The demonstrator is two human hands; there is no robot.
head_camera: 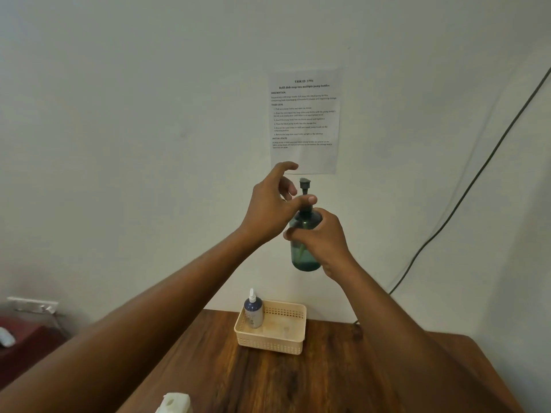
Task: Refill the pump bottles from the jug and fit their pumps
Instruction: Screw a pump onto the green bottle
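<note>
I hold a green translucent pump bottle (pixel 304 257) up in the air in front of the wall. My right hand (pixel 323 239) grips its body from the right. A grey pump (pixel 304 183) sits in its neck. My left hand (pixel 274 207) is at the pump's collar, with the thumb across the front and the other fingers curled behind the stem; the index finger is lifted. A little liquid shows at the bottle's bottom. A second bottle (pixel 253 312), blue-grey with a white pump, stands in the left end of a beige basket (pixel 286 338). The top of the white jug (pixel 176 403) shows at the bottom edge.
The basket stands on a brown wooden table (pixel 298 383) pushed against a pale wall. A printed task sheet (pixel 304 120) is taped to the wall behind my hands. A dark cable (pixel 465 201) runs down the wall at the right. Low at the left is a dark red seat (pixel 26 344).
</note>
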